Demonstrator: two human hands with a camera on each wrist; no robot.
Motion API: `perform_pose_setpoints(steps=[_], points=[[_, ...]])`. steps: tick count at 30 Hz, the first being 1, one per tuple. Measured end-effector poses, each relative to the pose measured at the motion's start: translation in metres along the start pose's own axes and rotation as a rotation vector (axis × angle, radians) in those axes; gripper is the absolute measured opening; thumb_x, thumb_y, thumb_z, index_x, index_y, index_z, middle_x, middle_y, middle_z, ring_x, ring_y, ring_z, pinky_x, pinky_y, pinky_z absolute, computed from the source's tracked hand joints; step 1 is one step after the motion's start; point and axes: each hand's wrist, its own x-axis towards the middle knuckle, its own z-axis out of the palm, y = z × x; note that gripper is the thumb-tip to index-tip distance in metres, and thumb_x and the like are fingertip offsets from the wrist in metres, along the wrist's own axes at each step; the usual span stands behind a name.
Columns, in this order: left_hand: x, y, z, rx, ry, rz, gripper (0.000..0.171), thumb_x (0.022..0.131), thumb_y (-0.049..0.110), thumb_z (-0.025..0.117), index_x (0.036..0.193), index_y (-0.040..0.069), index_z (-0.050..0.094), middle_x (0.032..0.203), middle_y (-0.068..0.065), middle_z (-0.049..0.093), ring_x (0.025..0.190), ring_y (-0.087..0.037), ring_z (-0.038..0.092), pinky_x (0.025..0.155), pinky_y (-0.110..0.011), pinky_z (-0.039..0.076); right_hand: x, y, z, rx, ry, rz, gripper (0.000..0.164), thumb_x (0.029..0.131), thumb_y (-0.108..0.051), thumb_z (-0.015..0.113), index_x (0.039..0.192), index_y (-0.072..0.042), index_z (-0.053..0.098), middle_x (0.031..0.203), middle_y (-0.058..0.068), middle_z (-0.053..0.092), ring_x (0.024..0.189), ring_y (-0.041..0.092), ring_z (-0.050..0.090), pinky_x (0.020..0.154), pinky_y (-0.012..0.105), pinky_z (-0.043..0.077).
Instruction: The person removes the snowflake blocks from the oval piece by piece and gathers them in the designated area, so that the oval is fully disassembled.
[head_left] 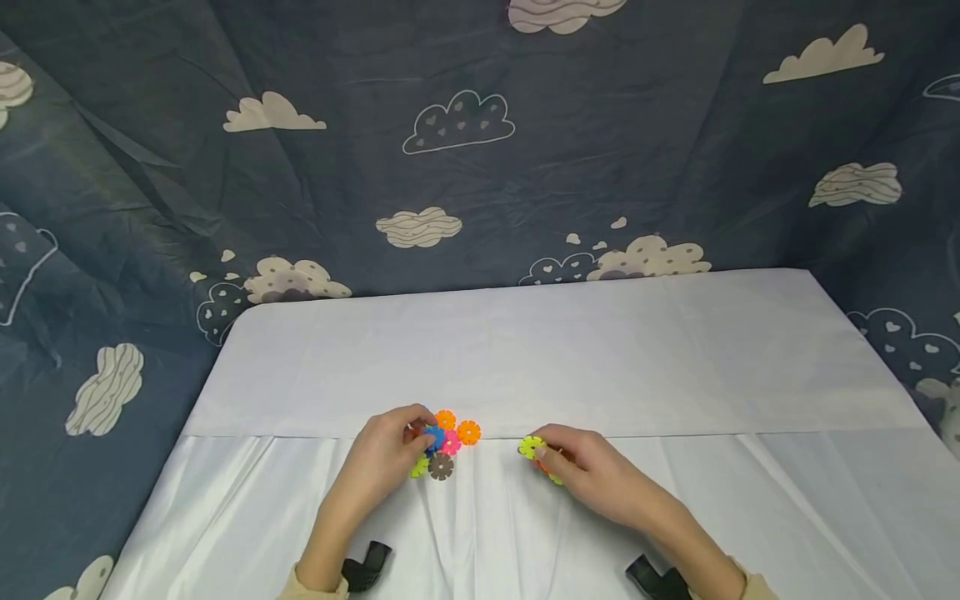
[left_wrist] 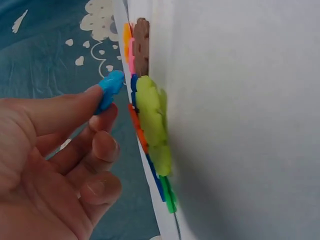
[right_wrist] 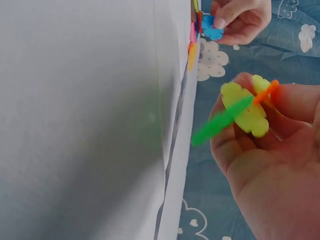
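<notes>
My left hand [head_left: 386, 450] pinches a blue flower-shaped plastic disc [left_wrist: 111, 89] between thumb and index finger, above a small pile of similar discs. In that pile lie orange [head_left: 468, 432], pink [head_left: 451, 443], brown [head_left: 441, 467] and yellow-green [head_left: 417, 467] discs; the left wrist view also shows red-orange, dark blue and green [left_wrist: 169, 196] ones. To the right, my right hand [head_left: 596, 475] holds a cluster of interlocked discs, with yellow-green [right_wrist: 245, 110], green [right_wrist: 220, 122] and orange [right_wrist: 266, 92] pieces. Its fingers partly hide the cluster.
A white cloth covers the table [head_left: 525, 358], with a seam across it and folds toward the front. Behind and beside it hangs a dark blue curtain [head_left: 337, 183] with cloud prints. Black devices [head_left: 366, 567] sit by both wrists.
</notes>
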Motion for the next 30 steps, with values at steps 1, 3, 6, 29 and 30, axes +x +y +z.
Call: perform_pose_setpoints(steps=[1, 3, 6, 29, 30], points=[[0.0, -0.001, 0.001, 0.005, -0.008, -0.002, 0.011, 0.087, 0.011, 0.075, 0.096, 0.017, 0.071, 0.078, 0.012, 0.058, 0.066, -0.009, 0.051, 0.061, -0.03, 0.046, 0.0, 0.0, 0.0, -0.009, -0.009, 0.006, 0.012, 0.102, -0.019, 0.056, 0.103, -0.016, 0.068, 0.079, 0.0, 0.06, 0.071, 0.011, 0.052, 0.064, 0.027, 0.045], [0.0, -0.003, 0.002, 0.015, -0.014, -0.004, 0.011, 0.087, 0.01, 0.075, 0.095, 0.016, 0.07, 0.079, 0.012, 0.059, 0.069, -0.009, 0.052, 0.064, -0.03, 0.047, 0.0, 0.0, 0.0, -0.015, -0.026, 0.011, 0.015, 0.1, -0.021, 0.059, 0.11, -0.017, 0.07, 0.086, -0.001, 0.064, 0.076, 0.011, 0.055, 0.068, 0.027, 0.047], [0.0, -0.005, 0.003, 0.045, 0.0, 0.017, 0.013, 0.086, 0.008, 0.076, 0.096, 0.015, 0.071, 0.083, 0.01, 0.06, 0.073, -0.009, 0.054, 0.068, -0.031, 0.048, -0.002, 0.001, 0.0, -0.018, -0.047, 0.013, 0.019, 0.098, -0.022, 0.063, 0.115, -0.018, 0.071, 0.089, -0.004, 0.067, 0.079, 0.011, 0.058, 0.07, 0.027, 0.049], [-0.009, 0.034, 0.009, -0.079, -0.024, 0.207, 0.011, 0.09, 0.013, 0.073, 0.1, 0.015, 0.072, 0.087, 0.015, 0.061, 0.065, -0.004, 0.049, 0.06, -0.024, 0.045, 0.0, 0.001, 0.004, 0.175, 0.004, 0.01, 0.011, 0.092, -0.03, 0.07, 0.098, -0.021, 0.069, 0.087, 0.005, 0.07, 0.08, 0.028, 0.066, 0.07, 0.029, 0.054], [-0.009, 0.036, 0.011, -0.101, -0.044, 0.212, 0.01, 0.09, 0.014, 0.073, 0.1, 0.015, 0.072, 0.087, 0.015, 0.061, 0.067, -0.005, 0.05, 0.061, -0.024, 0.045, 0.0, 0.001, 0.005, 0.181, 0.001, 0.008, 0.01, 0.092, -0.03, 0.07, 0.098, -0.021, 0.069, 0.087, 0.005, 0.069, 0.08, 0.028, 0.066, 0.07, 0.03, 0.054]])
